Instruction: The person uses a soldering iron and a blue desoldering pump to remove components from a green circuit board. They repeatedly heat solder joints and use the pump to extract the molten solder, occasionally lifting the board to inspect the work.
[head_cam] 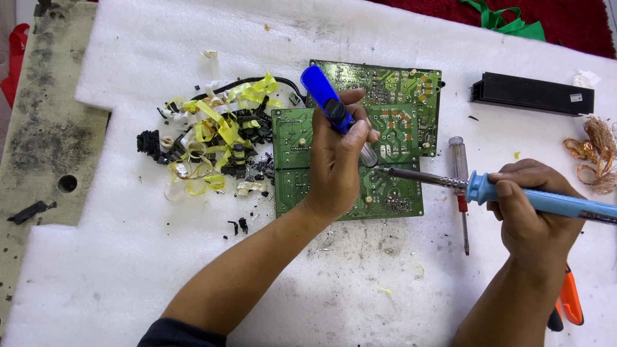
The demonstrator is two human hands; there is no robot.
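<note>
My left hand (337,164) grips a dark blue desoldering pump (324,97), held upright with its tip down on a green circuit board (392,193). My right hand (530,205) holds a light blue soldering iron (546,200) by the handle; its metal tip (385,171) touches the board right beside the pump's tip. A second green circuit board (398,90) lies behind, partly under the first. Both boards rest on white foam sheeting (128,270).
A heap of yellow tape strips and black components (212,138) lies left of the boards. A screwdriver (461,193) lies right of them. A black bar-shaped part (532,94), copper wire coils (594,154) and orange-handled pliers (569,302) sit at the right.
</note>
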